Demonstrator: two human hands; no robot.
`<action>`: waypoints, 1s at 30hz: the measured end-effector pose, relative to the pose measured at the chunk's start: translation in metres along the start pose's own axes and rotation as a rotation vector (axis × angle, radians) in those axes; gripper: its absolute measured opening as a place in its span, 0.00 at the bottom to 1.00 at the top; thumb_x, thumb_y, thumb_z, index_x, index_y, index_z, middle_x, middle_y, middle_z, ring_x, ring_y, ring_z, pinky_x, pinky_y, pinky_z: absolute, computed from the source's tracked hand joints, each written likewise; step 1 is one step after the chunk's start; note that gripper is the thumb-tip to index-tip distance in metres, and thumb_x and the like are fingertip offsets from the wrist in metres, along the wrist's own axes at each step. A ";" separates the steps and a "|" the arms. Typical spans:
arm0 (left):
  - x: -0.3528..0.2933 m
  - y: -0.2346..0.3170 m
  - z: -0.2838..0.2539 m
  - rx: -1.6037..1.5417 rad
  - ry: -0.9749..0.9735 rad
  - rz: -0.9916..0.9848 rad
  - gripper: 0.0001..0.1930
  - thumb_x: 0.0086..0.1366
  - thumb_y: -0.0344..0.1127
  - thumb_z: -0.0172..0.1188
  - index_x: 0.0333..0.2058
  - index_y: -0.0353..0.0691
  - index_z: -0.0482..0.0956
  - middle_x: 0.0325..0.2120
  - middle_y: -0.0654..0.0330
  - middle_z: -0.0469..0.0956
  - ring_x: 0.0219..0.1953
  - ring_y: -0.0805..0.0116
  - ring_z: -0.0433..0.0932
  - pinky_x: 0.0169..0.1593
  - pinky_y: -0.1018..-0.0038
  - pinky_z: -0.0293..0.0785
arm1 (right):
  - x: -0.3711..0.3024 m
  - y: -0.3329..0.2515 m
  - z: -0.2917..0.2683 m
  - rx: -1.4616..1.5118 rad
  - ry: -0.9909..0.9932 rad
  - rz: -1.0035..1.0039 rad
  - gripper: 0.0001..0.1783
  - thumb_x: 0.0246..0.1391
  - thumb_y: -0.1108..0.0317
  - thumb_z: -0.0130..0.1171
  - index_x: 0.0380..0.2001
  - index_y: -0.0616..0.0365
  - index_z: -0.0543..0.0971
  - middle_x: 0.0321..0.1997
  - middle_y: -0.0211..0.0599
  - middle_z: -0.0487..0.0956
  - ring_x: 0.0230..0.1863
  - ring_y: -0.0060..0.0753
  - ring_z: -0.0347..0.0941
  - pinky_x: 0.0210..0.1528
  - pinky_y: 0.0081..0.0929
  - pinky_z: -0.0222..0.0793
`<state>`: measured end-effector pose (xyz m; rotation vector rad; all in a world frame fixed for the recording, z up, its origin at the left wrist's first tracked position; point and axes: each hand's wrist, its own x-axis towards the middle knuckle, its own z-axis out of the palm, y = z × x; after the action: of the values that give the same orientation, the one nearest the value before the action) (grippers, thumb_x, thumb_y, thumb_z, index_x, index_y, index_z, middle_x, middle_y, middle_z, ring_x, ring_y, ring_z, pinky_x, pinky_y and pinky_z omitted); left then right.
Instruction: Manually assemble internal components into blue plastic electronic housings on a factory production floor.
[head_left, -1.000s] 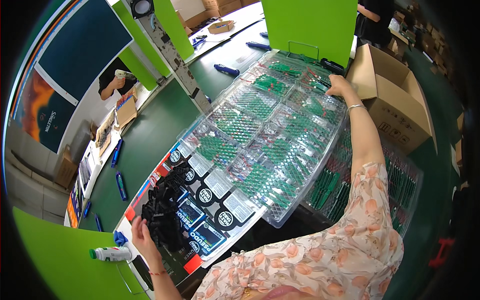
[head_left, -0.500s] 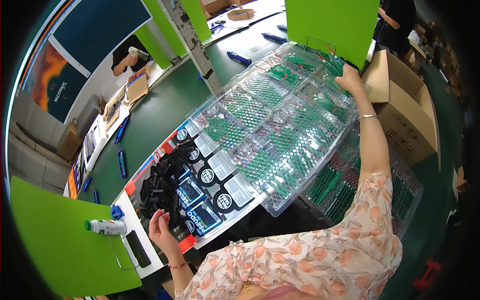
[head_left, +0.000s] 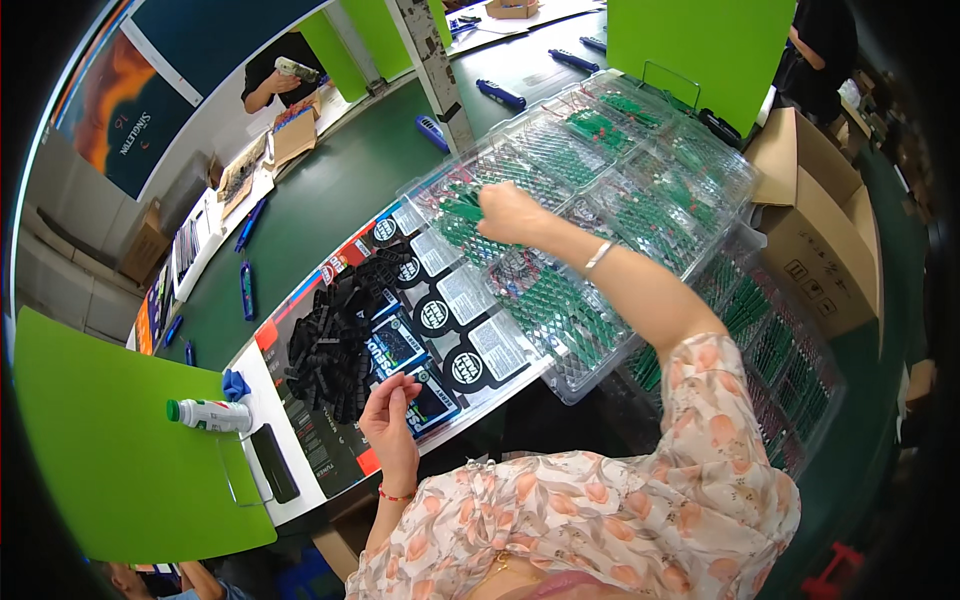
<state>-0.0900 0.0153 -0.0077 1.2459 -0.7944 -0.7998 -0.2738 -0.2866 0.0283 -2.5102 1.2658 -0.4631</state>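
My right hand is over the far-left part of a clear compartment tray, its fingers closed. Thin green circuit boards stick out to the left of the fist, just above others lying in that compartment. More green boards, some with red wires, fill the tray's other compartments. My left hand is held up over the near edge of a printed sheet, thumb and fingertips pinched together. Whatever may be between them is too small to make out. To its left lies a heap of small black parts.
A second tray of boards sits lower at the right, below an open cardboard box. Left of the sheet are a white bottle with a green cap and a dark phone-like slab. Green dividers flank the table.
My right hand has swung left from the tray's far-right corner to its far-left compartment, still with boards. The left hand has moved right and up, its fingers now pinched.
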 end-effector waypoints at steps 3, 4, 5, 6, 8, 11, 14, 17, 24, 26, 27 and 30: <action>-0.002 -0.006 -0.007 -0.004 0.005 -0.026 0.09 0.69 0.27 0.53 0.45 0.30 0.77 0.38 0.55 0.80 0.39 0.69 0.80 0.48 0.74 0.77 | 0.025 -0.001 0.037 -0.084 0.117 0.100 0.13 0.45 0.69 0.62 0.33 0.67 0.82 0.39 0.62 0.79 0.42 0.52 0.81 0.43 0.39 0.78; -0.003 -0.007 -0.010 0.000 0.014 -0.034 0.09 0.70 0.27 0.53 0.45 0.30 0.77 0.38 0.55 0.80 0.39 0.69 0.80 0.49 0.74 0.77 | 0.026 -0.002 0.039 -0.103 0.072 0.098 0.13 0.46 0.68 0.63 0.34 0.66 0.82 0.41 0.62 0.79 0.42 0.52 0.81 0.43 0.39 0.79; -0.004 -0.008 -0.015 0.013 0.019 -0.031 0.09 0.69 0.27 0.53 0.45 0.30 0.77 0.38 0.55 0.79 0.39 0.69 0.80 0.49 0.74 0.78 | 0.023 -0.013 0.033 -0.122 0.024 0.090 0.14 0.46 0.67 0.64 0.36 0.65 0.82 0.42 0.62 0.78 0.42 0.53 0.81 0.43 0.39 0.79; -0.005 -0.010 -0.018 0.005 0.036 -0.044 0.09 0.69 0.27 0.53 0.45 0.30 0.77 0.38 0.55 0.79 0.39 0.69 0.80 0.48 0.74 0.78 | 0.018 -0.023 0.025 -0.142 -0.027 0.084 0.15 0.47 0.66 0.65 0.37 0.64 0.82 0.43 0.62 0.78 0.42 0.53 0.80 0.43 0.39 0.79; -0.007 -0.013 -0.022 -0.007 0.068 -0.071 0.09 0.69 0.27 0.53 0.45 0.30 0.77 0.38 0.55 0.79 0.39 0.68 0.80 0.48 0.73 0.78 | 0.011 -0.036 0.001 -0.156 -0.049 0.087 0.20 0.47 0.58 0.66 0.38 0.64 0.82 0.40 0.58 0.79 0.43 0.51 0.80 0.43 0.39 0.79; -0.009 -0.016 -0.027 -0.018 0.077 -0.061 0.09 0.69 0.26 0.53 0.45 0.30 0.77 0.38 0.55 0.79 0.38 0.69 0.80 0.47 0.74 0.78 | 0.022 -0.006 -0.022 -0.096 0.165 0.119 0.22 0.48 0.53 0.65 0.35 0.63 0.81 0.38 0.54 0.80 0.42 0.49 0.80 0.42 0.40 0.79; -0.010 -0.021 -0.023 0.049 0.060 -0.022 0.09 0.69 0.24 0.51 0.44 0.29 0.78 0.36 0.56 0.79 0.37 0.70 0.79 0.46 0.75 0.77 | 0.041 0.117 -0.055 -0.119 0.515 0.301 0.13 0.48 0.64 0.61 0.34 0.62 0.81 0.40 0.53 0.79 0.44 0.53 0.77 0.49 0.43 0.74; -0.010 -0.030 -0.021 0.137 0.018 0.055 0.09 0.68 0.20 0.49 0.42 0.29 0.78 0.36 0.56 0.79 0.36 0.71 0.79 0.44 0.77 0.74 | 0.036 0.231 -0.076 -0.418 0.306 0.535 0.20 0.42 0.62 0.68 0.37 0.63 0.80 0.46 0.52 0.79 0.49 0.51 0.75 0.53 0.41 0.72; -0.013 -0.027 -0.023 0.176 0.009 0.084 0.09 0.68 0.19 0.49 0.43 0.29 0.77 0.36 0.55 0.78 0.35 0.71 0.78 0.44 0.77 0.74 | 0.053 0.234 -0.076 -0.275 0.080 0.532 0.21 0.42 0.64 0.65 0.38 0.67 0.78 0.48 0.55 0.78 0.54 0.52 0.73 0.56 0.39 0.70; -0.013 -0.029 -0.025 0.177 0.010 0.096 0.09 0.68 0.19 0.49 0.43 0.29 0.77 0.35 0.54 0.78 0.35 0.70 0.78 0.43 0.76 0.75 | 0.057 0.242 -0.073 -0.288 0.144 0.534 0.20 0.43 0.65 0.63 0.39 0.68 0.78 0.48 0.57 0.78 0.54 0.52 0.73 0.57 0.39 0.70; -0.013 -0.029 -0.024 0.171 0.005 0.106 0.09 0.68 0.19 0.49 0.43 0.29 0.77 0.35 0.54 0.78 0.35 0.69 0.78 0.42 0.76 0.75 | 0.059 0.252 -0.079 -0.318 0.179 0.526 0.21 0.44 0.65 0.62 0.40 0.68 0.77 0.48 0.58 0.77 0.54 0.52 0.73 0.57 0.38 0.70; -0.014 -0.027 -0.024 0.163 0.014 0.127 0.09 0.68 0.20 0.49 0.42 0.29 0.77 0.35 0.53 0.78 0.34 0.69 0.78 0.41 0.75 0.76 | 0.054 0.280 -0.095 -0.360 0.389 0.604 0.19 0.46 0.65 0.61 0.39 0.68 0.78 0.47 0.61 0.77 0.53 0.55 0.74 0.55 0.40 0.71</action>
<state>-0.0789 0.0349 -0.0393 1.3297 -0.9328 -0.6331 -0.4836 -0.5008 0.0116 -2.1753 2.3328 -0.6291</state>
